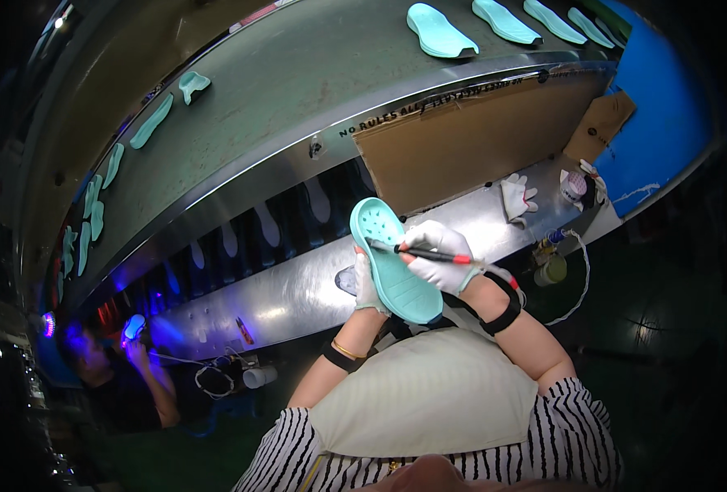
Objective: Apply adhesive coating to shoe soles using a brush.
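A turquoise foam shoe sole [406, 285] stands tilted in front of me, its rounded heel end up, with several small hollows there. My left hand [367, 285], in a white glove with bare fingertips, grips its left edge. My right hand [439, 246], also gloved, is closed round a slim black-and-red brush pen [460, 259] with a thin tube at its rear. The dark brush tip is at the sole's inner face, just below the hollows; whether it touches cannot be made out. Black bands circle both forearms.
Several turquoise soles [441, 31] lie along the dark conveyor belt [290, 90]. Below it runs a metal shelf [290, 307] with white gloves [517, 198] and a red-handled tool [245, 330]. A cardboard sheet [454, 139] hangs behind. At left, a co-worker [126, 377] handles a blue-lit sole.
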Demonstrator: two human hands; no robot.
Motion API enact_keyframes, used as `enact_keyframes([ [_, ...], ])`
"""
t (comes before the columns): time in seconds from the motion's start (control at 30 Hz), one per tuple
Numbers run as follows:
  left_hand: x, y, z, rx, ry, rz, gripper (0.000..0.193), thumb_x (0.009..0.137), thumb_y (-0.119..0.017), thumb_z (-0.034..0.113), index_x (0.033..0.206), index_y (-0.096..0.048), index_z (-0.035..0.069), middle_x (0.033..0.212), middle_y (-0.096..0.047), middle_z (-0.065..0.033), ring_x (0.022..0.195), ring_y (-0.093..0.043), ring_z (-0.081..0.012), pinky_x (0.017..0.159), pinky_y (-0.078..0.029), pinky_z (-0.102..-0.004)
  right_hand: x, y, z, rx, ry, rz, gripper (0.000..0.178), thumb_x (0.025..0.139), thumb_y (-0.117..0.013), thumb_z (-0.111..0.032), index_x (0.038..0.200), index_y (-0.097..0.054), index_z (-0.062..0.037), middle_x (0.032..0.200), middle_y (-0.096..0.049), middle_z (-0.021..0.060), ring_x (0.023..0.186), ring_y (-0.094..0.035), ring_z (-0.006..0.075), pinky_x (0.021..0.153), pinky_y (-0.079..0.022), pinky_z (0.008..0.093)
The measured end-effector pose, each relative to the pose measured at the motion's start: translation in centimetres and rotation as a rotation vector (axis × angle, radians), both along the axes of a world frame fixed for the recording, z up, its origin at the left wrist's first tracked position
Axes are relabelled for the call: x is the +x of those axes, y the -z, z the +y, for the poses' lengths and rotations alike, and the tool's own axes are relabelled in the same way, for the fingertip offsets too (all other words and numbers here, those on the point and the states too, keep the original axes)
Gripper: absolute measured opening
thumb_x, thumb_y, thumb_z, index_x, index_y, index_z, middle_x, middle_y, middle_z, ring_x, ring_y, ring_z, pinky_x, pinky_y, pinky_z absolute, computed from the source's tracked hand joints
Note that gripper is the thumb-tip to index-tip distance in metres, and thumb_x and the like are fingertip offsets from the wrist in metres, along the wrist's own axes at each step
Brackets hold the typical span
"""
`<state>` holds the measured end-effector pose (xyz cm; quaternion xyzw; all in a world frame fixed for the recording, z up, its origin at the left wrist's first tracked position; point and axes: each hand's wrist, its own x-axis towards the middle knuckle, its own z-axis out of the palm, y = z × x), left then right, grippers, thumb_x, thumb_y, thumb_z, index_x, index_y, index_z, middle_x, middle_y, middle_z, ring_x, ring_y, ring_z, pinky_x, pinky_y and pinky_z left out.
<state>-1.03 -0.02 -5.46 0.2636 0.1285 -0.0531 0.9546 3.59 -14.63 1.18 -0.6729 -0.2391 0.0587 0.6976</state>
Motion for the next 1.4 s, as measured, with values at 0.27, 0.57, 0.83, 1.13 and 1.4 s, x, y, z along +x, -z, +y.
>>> enact_keyframes([
  [0.27, 0.1, -0.2, 1.1, -0.12, -0.029, -0.15, 0.08, 0.081, -0.041, 0.068, 0.134, -0.036, 0.009, 0.127, -0.049, -0.0159, 0.112, -0.05, -0.0346, 0.095, -0.042, -0.0492, -1.7, -0.9, -1.0, -0.099, -0.131, 0.083, 0.015, 0.072, -0.07, -0.002, 0.084, -0.063, -0.0063, 0.084, -0.062, 0.0066, 0.078, -0.061, 0.0144, 0.072, -0.048, 0.0254],
  [0.57, 0.4, -1.1, 2.1, -0.138, -0.105, -0.142, 0.078, 0.081, -0.046, 0.065, 0.13, -0.041, 0.004, 0.124, -0.051, -0.0159, 0.112, -0.05, -0.0331, 0.096, -0.042, -0.0474, -2.4, -0.1, -1.5, -0.046, -0.227, 0.361, 0.009, 0.077, -0.069, -0.006, 0.085, -0.065, -0.0051, 0.082, -0.065, 0.0018, 0.077, -0.059, 0.0068, 0.073, -0.048, 0.0228],
  [0.83, 0.8, -2.2, 2.9, -0.097, -0.048, -0.079, 0.076, 0.078, -0.046, 0.068, 0.12, -0.051, 0.004, 0.107, -0.06, -0.0153, 0.102, -0.056, -0.031, 0.09, -0.046, -0.0449, -3.3, -0.1, -1.3, 0.071, -0.248, 0.335, 0.009, 0.075, -0.071, -0.002, 0.082, -0.065, -0.0037, 0.082, -0.066, 0.0016, 0.077, -0.061, 0.0068, 0.072, -0.049, 0.022],
  [1.13, -1.3, -5.0, -0.2, -0.458, 0.062, -0.191, 0.081, 0.083, -0.035, 0.067, 0.139, -0.031, 0.01, 0.137, -0.037, -0.0174, 0.124, -0.039, -0.036, 0.101, -0.033, -0.0555, -0.9, -0.4, -2.6, 0.096, -0.037, 0.223, 0.009, 0.079, -0.068, -0.002, 0.084, -0.061, -0.0011, 0.085, -0.065, 0.0044, 0.078, -0.058, 0.0083, 0.071, -0.048, 0.0236],
  [1.4, -0.3, -4.6, 0.0, -0.279, -0.001, -0.189, 0.077, 0.083, -0.04, 0.063, 0.136, -0.035, 0.008, 0.132, -0.043, -0.0175, 0.121, -0.043, -0.0353, 0.099, -0.038, -0.0499, -3.6, 0.7, -1.4, 0.091, -0.121, 0.155, 0.011, 0.074, -0.07, -0.001, 0.074, -0.061, -0.0047, 0.077, -0.064, 0.0046, 0.069, -0.061, 0.0146, 0.067, -0.048, 0.0258],
])
